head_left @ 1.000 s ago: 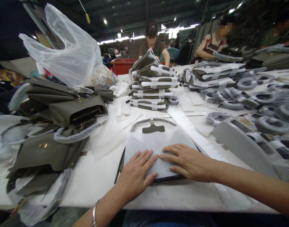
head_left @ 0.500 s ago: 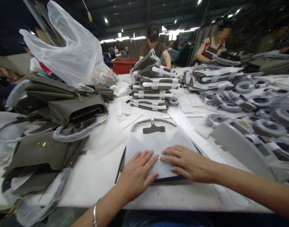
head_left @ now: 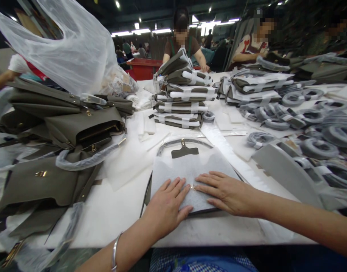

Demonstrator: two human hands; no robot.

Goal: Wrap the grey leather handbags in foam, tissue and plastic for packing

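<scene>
In front of me a handbag lies flat, its olive-grey tab point(head_left: 185, 152) and gold fitting showing above a white protective sheet point(head_left: 173, 166). The handle point(head_left: 164, 144), wrapped in clear film, arches behind the tab. My left hand point(head_left: 167, 206) rests palm down on the lower left of the sheet with fingers extended. Across from it, my right hand point(head_left: 231, 192) lies flat on the right part, its fingertips near those of the left. A small shiny clasp point(head_left: 192, 187) shows between the fingertips. Most of the bag's body is covered by the sheet.
Olive handbags point(head_left: 31, 181) are heaped at left beside a large clear plastic bag point(head_left: 82, 49). A stack of wrapped bags point(head_left: 179, 107) stands ahead. Coiled wrapped straps point(head_left: 318, 145) and a grey curved piece point(head_left: 287, 170) lie at right. Co-workers point(head_left: 180, 41) are across the table.
The camera view has tilted and shifted slightly. Both hands stay flat on the sheet, with only a slight shift of the fingers. At far left, more of another person's arm shows.
</scene>
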